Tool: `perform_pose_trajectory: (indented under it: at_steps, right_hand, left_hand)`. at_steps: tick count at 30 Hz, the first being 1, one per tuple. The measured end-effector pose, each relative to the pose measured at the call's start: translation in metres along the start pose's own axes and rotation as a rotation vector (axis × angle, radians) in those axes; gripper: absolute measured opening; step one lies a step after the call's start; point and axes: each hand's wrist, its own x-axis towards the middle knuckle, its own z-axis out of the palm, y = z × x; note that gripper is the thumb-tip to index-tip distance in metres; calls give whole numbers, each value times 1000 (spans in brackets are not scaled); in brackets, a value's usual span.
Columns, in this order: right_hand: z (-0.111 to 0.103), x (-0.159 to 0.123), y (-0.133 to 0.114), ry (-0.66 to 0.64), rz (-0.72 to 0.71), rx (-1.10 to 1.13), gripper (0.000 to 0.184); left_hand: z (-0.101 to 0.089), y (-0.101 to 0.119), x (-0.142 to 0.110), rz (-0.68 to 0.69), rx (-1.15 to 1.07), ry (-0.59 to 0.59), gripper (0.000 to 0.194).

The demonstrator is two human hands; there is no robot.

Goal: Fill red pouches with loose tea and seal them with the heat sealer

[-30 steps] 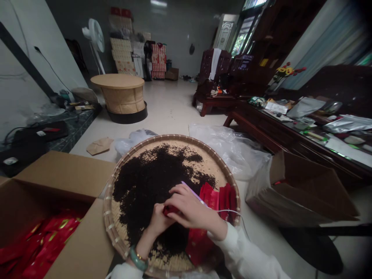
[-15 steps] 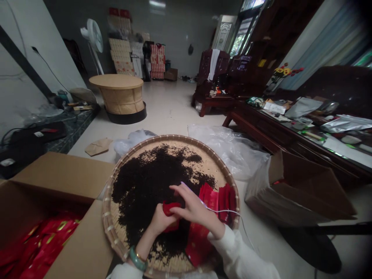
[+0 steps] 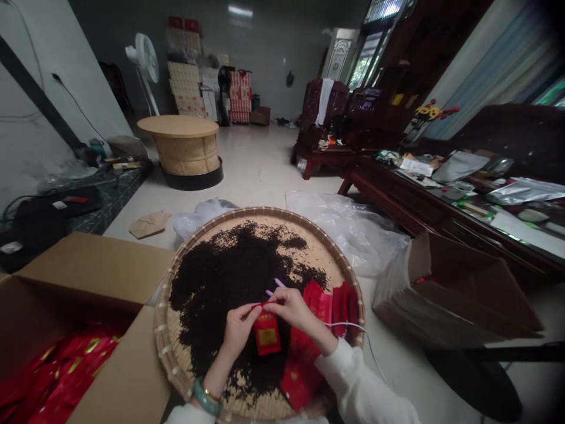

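Between my two hands a small red packet (image 3: pixel 267 337) with a gold label hangs upright over the tray. My left hand (image 3: pixel 238 328) pinches its top edge at the left corner. At the right corner, my right hand (image 3: pixel 291 307) grips the same edge, and a thin purple stick-like thing with a white cord pokes out by its fingers. Dark loose tea leaves (image 3: pixel 220 282) cover much of the round woven bamboo tray (image 3: pixel 161 330) below. Flat red packets (image 3: pixel 304 359) lie on the tray beside my right forearm, and more red packets (image 3: pixel 346 300) stand at its right rim.
An open cardboard box (image 3: pixel 128 371) at left holds many shiny red packets (image 3: pixel 66 371). Another open box (image 3: pixel 468 294) stands at right. Clear plastic sheeting (image 3: pixel 348 229) lies on the floor behind the tray. A cluttered dark wooden table (image 3: pixel 397 188) runs along the right.
My right hand has come down from above the packet and closed on its top edge beside my left. The packet's front with the gold label now faces me.
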Motion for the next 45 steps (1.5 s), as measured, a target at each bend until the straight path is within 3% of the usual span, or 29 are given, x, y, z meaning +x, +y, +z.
perform_pose_trajectory:
  at_steps: [5,9,13,18,27,33,39,43,45]
  right_hand:
    - [8,-1,11,61,6,91,29]
    - [9,-4,8,53,12,152,30]
    - [2,-8,-8,59,-138,101,27]
    - [-13,-10,-33,-146,-344,-224,19]
    - [-12,-2,-34,-372,-289,-410,16]
    - [-6,0,-26,-198,-226,-303,12]
    - [1,2,-16,-98,-62,-115,6]
    - [4,2,-14,2,79,-8,28]
    - [8,2,-11,27,106,14,20]
  left_hand:
    - [2,-4,0,-17,-47,-5,27]
    - [2,-4,0,-46,-94,-68,40]
    - [5,-5,-2,-42,14,-105,35]
    - [9,-6,-3,-64,83,-126,22]
    - [12,-6,-8,-91,70,-272,10]
    - [15,-11,-6,-224,57,-287,14]
    - [6,-2,-1,-98,-29,-117,41]
    - [1,-5,1,-39,10,39,41]
    - [1,-8,0,-15,-8,93,39]
